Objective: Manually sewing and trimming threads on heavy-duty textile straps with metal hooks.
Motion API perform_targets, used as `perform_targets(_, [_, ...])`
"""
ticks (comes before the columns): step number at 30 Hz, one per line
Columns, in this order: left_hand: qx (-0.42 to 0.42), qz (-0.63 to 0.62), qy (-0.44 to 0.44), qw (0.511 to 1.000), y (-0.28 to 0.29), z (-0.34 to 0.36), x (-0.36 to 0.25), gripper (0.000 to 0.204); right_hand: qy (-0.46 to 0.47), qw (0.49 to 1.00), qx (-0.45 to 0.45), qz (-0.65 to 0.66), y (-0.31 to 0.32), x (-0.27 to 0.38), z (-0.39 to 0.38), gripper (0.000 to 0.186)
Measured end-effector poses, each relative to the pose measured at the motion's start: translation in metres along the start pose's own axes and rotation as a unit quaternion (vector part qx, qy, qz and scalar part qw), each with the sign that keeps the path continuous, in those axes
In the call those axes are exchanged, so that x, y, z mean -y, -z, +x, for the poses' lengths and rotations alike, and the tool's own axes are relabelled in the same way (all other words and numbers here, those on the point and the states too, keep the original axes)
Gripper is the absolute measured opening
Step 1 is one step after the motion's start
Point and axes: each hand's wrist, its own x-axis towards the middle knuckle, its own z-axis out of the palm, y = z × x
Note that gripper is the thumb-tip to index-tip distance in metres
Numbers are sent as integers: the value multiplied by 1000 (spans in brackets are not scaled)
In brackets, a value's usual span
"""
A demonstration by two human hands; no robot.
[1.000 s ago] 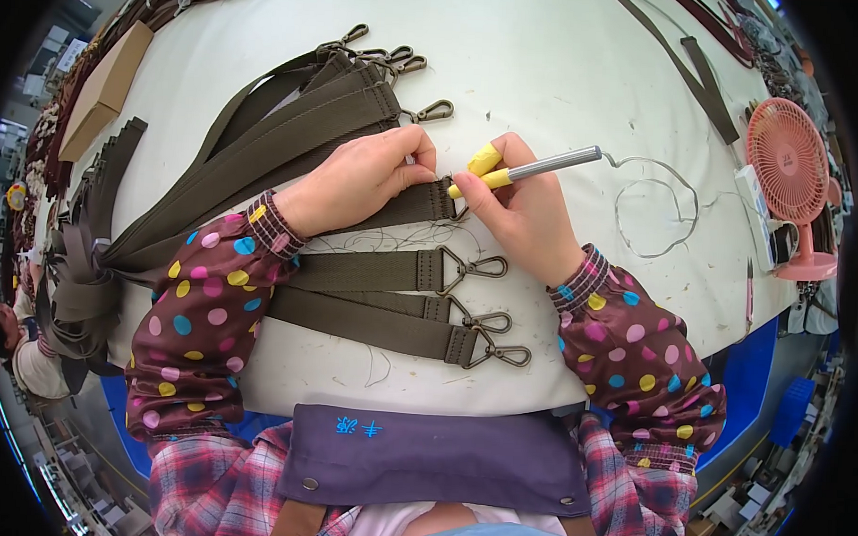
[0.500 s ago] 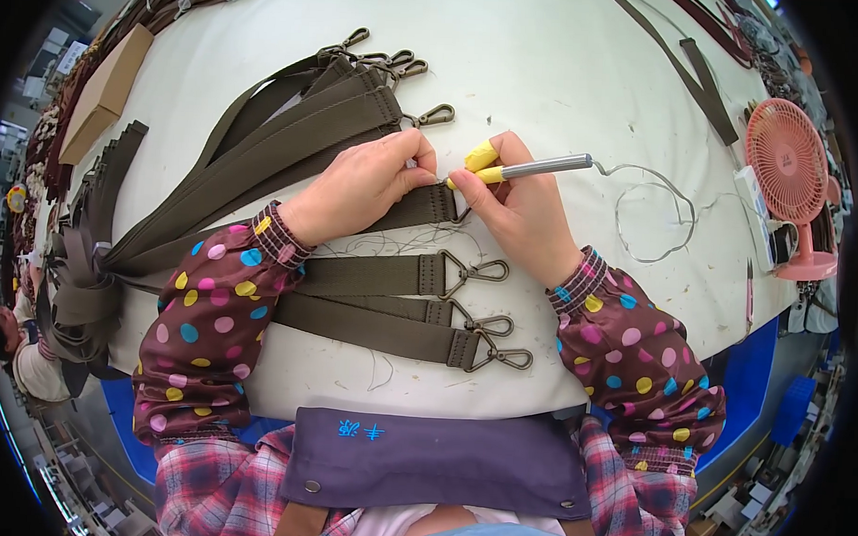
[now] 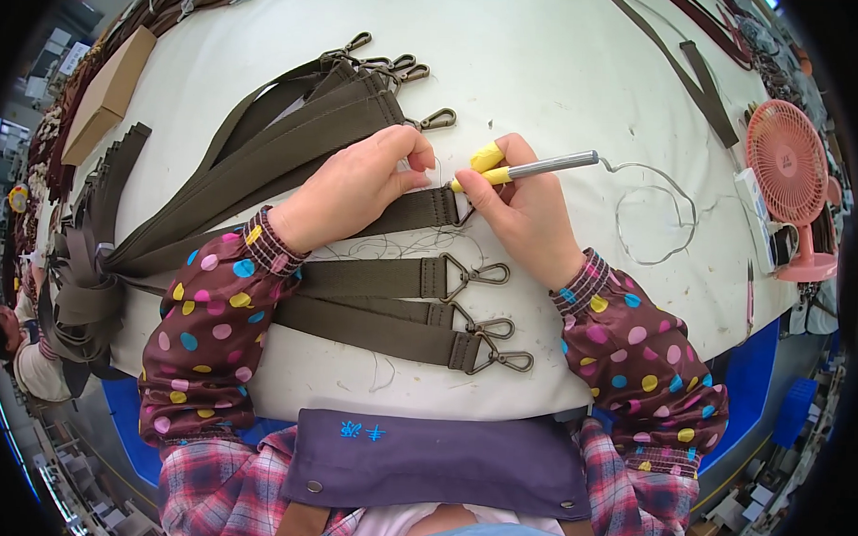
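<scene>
My right hand (image 3: 531,201) grips a corded pen-shaped tool (image 3: 555,165) with a grey metal barrel and a yellow front part. Yellow wrapping covers one fingertip of that hand. The tool's tip meets the stitched end of a dark olive webbing strap (image 3: 407,213), whose metal ring partly shows under my right hand. Over this strap, my left hand (image 3: 361,176) is closed with thumb and forefinger curled together; what they pinch is too small to make out. Closer to me lie more straps (image 3: 372,277) with bronze snap hooks (image 3: 485,273). Other straps (image 3: 292,136) fan out beyond my left hand.
Loose threads (image 3: 401,243) lie between the straps. The straps gather in a bundle (image 3: 88,284) at left. The tool's wire (image 3: 682,196) loops across the white table toward a pink fan (image 3: 787,158). A cardboard box (image 3: 109,96) stands far left; another person (image 3: 38,368) is beyond the left edge.
My left fingers have shifted slightly away from the strap's end. The pen-shaped tool has moved a little to the right, still in my right hand. The straps lie as before.
</scene>
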Motion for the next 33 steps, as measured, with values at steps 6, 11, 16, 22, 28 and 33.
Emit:
perform_targets(6, [11,74,-78,994,5,-3,9,11,-1,1000,4,13,-5,7,5,22])
perform_targets(11, [13,48,-61,997,5,-2,8,11,2,1000,11,11,-5,4,5,22])
perform_targets(16, [-7,29,-40,999,2,-3,8,10,9,1000,16,5,-7,2,6,23])
perform_targets(22, [-14,36,-45,998,0,-3,8,10,17,999,15,-23,-6,4,6,24])
perform_targets(28, [-13,35,-35,999,-1,-2,5,10,18,999,19,-26,-5,3,6,25])
perform_targets(33, [-13,33,-37,999,-1,-1,6,9,21,999,18,-30,-6,3,6,25])
